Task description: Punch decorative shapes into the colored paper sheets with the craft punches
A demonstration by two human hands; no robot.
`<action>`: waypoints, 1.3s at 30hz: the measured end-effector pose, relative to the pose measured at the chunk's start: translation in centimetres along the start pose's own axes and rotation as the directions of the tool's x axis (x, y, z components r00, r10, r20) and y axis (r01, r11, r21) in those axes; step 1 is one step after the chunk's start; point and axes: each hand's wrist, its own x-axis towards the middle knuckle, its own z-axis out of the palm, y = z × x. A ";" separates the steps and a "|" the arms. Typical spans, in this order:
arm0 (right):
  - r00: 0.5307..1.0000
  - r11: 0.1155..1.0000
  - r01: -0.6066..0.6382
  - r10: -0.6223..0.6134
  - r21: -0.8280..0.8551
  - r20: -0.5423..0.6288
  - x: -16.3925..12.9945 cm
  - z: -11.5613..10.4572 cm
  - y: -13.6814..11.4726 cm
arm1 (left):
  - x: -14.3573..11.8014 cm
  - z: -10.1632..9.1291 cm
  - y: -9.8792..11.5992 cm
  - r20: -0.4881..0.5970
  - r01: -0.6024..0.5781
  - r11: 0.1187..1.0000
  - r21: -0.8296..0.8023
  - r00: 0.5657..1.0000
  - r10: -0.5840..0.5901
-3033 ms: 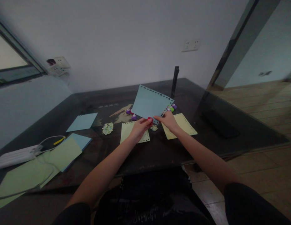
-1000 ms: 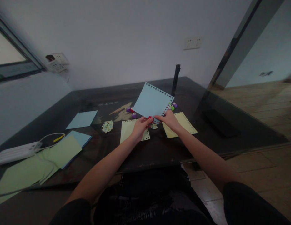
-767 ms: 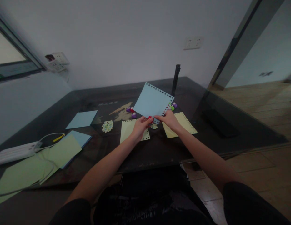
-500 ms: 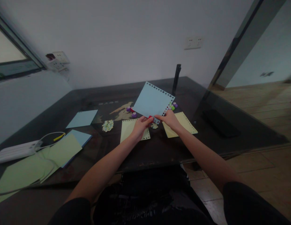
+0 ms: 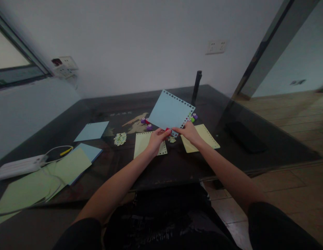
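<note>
The left hand (image 5: 155, 138) pinches a small red punch (image 5: 168, 131) between thumb and fingers, closed on it at the near corner of the blue sheet (image 5: 170, 111). Just to its right, nearly touching it, the right hand (image 5: 189, 132) grips the same sheet by its lower edge, fingers clamped on the paper. The sheet rises up and away from both hands, tilted like a diamond, its near corner down between the two thumbs and its far corner well above them. That corner is the place both hands meet; neither hand is clearly nearer, though the punch sits on the left hand's side of it.

The blue sheet is pale, flat and square-looking, with a row of small punched holes along its upper edge and down its right edge; the edge towards the left hand looks plain.

Below the left hand lies a yellow sheet (image 5: 145, 143) with punched borders, and under the right wrist a second yellow sheet (image 5: 206, 136). Beyond the left hand sit purple punches (image 5: 146, 123); beyond the right, a green and purple pair (image 5: 193, 117). All rest on the dark table (image 5: 177, 166).
</note>
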 end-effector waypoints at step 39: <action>1.000 1.000 -0.016 0.015 -0.024 -0.016 0.2 -0.4 0.3 | 0.5 0.3 -0.9 0.026 -0.045 0.997 -0.058 0.999 0.047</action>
